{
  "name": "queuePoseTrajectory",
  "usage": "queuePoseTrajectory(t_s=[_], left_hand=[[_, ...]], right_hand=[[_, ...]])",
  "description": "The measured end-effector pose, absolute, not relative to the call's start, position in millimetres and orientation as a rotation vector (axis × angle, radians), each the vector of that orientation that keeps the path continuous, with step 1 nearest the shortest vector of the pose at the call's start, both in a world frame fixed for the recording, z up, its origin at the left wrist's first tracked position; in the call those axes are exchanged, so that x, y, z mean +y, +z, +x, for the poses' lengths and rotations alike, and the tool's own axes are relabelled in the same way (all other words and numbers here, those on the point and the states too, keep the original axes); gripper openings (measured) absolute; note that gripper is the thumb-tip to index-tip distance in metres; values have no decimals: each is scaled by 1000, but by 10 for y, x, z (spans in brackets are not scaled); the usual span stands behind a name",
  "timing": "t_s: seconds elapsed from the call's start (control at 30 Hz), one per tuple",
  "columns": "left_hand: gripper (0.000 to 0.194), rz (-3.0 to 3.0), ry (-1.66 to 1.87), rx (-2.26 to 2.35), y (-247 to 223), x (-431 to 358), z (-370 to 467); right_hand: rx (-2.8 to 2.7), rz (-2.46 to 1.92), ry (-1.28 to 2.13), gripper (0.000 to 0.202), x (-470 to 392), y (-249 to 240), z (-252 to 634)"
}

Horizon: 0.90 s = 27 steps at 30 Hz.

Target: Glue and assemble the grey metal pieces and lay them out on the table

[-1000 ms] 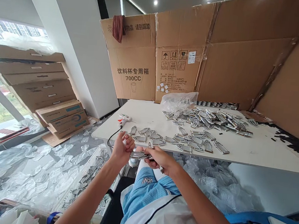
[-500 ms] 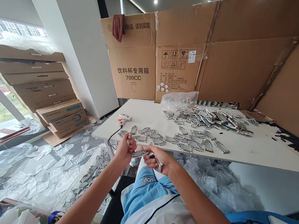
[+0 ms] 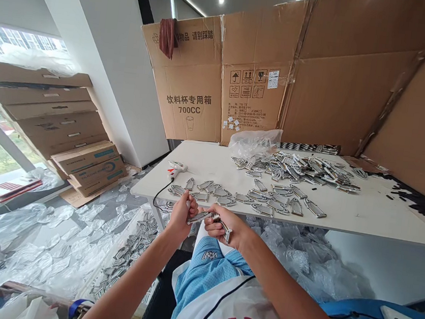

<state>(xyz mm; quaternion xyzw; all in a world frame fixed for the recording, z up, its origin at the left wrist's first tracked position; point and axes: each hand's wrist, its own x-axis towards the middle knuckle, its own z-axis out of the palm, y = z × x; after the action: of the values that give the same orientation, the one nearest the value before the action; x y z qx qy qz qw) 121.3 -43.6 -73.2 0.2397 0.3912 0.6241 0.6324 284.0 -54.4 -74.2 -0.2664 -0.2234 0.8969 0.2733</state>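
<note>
The step in hand looks like close two-handed work on a metal piece (image 3: 197,217), which lies between the hands, above the lap. The right hand (image 3: 225,226) is closed on it, with another metal frame (image 3: 227,234) jutting from the same grip. The left hand (image 3: 183,213) is curled closed at the piece's far end (whether it pinches anything small, I cannot tell). Any move from this hold calls for fine fingertip control, since the bunched pieces could slip.

Beyond the grip, more frames (image 3: 278,206) lie on the table (image 3: 212,165), and a clear bag (image 3: 255,143) rests against the heap (image 3: 303,169). Left of and nearer than the grip, an open box (image 3: 16,285) holds crumpled paper (image 3: 37,312).
</note>
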Motion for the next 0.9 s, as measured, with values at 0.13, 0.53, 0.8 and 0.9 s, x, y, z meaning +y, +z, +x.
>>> queuePoseTrajectory(t_s=[0.13, 0.53, 0.8, 0.9], left_hand=[[37, 495, 1421, 857, -721, -449, 1230], [41, 325, 1331, 688, -383, -372, 931], [32, 342, 1265, 694, -336, -390, 858], [18, 369, 1227, 700, -319, -433, 867]], right_hand=[[-415, -668, 2567, 28, -552, -694, 2839], [-768, -690, 2440, 12, -586, -733, 2793], [-840, -689, 2383, 9, -617, -641, 2854], [-861, -725, 2352, 9, -610, -614, 2894]])
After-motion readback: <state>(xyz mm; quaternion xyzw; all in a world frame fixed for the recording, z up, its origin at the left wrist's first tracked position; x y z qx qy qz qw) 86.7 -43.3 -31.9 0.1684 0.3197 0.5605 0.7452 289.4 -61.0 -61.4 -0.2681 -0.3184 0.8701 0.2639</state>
